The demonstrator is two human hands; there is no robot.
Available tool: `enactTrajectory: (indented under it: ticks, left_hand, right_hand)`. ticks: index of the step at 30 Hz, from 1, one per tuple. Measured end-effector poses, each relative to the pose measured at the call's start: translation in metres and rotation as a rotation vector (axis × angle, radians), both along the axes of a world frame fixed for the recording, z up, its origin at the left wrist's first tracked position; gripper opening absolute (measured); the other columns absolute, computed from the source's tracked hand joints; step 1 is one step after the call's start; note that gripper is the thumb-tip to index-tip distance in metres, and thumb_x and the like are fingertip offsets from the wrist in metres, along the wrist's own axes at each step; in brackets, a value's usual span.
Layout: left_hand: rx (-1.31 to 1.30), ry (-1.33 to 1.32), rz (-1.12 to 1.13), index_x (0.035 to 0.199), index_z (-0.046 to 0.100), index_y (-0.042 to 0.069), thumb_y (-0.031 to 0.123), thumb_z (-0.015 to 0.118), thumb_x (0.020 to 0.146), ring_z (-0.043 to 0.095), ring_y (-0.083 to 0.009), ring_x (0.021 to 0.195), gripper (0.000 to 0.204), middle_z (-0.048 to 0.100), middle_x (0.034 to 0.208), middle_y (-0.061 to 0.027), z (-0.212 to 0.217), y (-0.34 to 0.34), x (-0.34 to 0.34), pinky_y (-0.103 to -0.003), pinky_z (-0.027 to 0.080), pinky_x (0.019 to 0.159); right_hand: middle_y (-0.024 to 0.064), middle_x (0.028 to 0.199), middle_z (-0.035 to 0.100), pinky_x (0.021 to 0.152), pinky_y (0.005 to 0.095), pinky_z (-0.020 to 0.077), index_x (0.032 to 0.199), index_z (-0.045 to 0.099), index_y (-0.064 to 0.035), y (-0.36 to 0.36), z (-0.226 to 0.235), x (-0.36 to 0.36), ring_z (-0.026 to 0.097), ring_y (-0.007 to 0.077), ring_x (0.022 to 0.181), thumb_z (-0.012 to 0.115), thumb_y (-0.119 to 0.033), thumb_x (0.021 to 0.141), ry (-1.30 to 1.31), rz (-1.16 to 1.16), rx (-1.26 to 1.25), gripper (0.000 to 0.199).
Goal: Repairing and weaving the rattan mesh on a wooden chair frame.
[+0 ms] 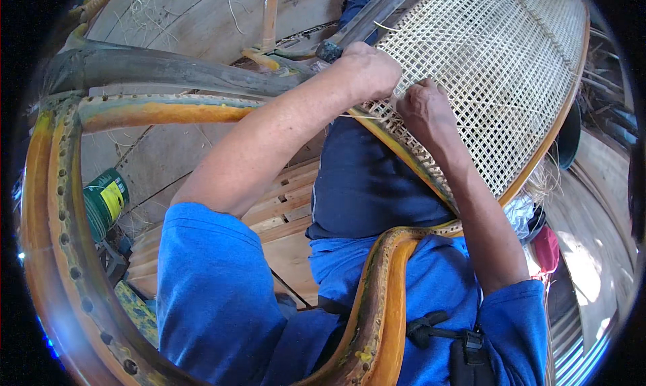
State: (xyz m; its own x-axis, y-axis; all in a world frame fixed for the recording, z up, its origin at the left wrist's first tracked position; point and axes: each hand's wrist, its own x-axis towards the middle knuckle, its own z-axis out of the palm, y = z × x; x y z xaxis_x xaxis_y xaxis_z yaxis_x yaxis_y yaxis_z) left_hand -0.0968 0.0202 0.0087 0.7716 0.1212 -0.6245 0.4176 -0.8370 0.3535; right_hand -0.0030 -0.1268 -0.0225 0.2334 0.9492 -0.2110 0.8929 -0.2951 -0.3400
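A woven cane panel in a curved wooden chair frame leans across my lap, its open mesh pale. My left hand is closed at the panel's near left edge, its fingertips turned down and hidden. Just right of it, my right hand is a fist low over the weave by the same edge. A thin pale cane strand crosses the rim below the hands. What the fingers grip is too small or hidden to make out.
A curved wooden rail with drilled holes sweeps round my left side, and another length curves over my lap. Dark wooden bar crosses at upper left. A green tub, wooden slats and a red item lie around.
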Motion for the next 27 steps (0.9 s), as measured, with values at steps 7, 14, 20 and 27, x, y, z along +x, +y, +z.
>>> enactTrajectory:
  ticks: [7,14,20,27]
  left_hand:
    - [0.127,0.052,0.056,0.095,0.073,0.005,0.022,0.063,0.079,0.068,-0.0295,0.092,0.025,0.07,0.096,-0.016,0.012,0.014,-0.012,-0.04,0.053,0.078]
    - [0.141,0.087,0.079,0.097,0.073,0.009,0.022,0.067,0.076,0.068,-0.0282,0.091,0.025,0.071,0.095,-0.0129,0.018,0.024,-0.012,-0.041,0.052,0.078]
    - [-0.092,0.025,0.218,0.104,0.071,0.003,0.03,0.071,0.076,0.067,-0.0292,0.098,0.039,0.07,0.104,-0.0145,-0.005,0.011,-0.016,-0.042,0.051,0.086]
    - [-0.161,0.073,0.378,0.104,0.071,0.003,0.022,0.065,0.075,0.066,-0.0295,0.101,0.035,0.069,0.107,-0.0154,-0.019,0.01,-0.026,-0.042,0.051,0.085]
  right_hand:
    - [0.0153,0.088,0.06,0.076,0.0386,0.05,0.091,0.06,-0.0044,0.004,0.017,0.014,0.058,0.0324,0.085,0.057,-0.01,0.085,0.053,0.169,0.024,0.008]
    - [0.0136,0.096,0.063,0.078,0.0361,0.0516,0.104,0.064,-0.0052,-0.006,0.029,0.039,0.063,0.0297,0.086,0.06,-0.011,0.089,0.376,-0.286,0.011,0.017]
    - [0.0128,0.094,0.061,0.078,0.04,0.0517,0.098,0.066,-0.01,-0.003,0.016,0.028,0.061,0.0315,0.089,0.063,-0.012,0.084,0.163,0.184,0.04,0.014]
    - [0.0146,0.096,0.06,0.078,0.0408,0.0512,0.09,0.061,-0.0043,0.0,0.012,0.04,0.06,0.0329,0.088,0.061,-0.011,0.086,0.198,0.32,0.113,0.008]
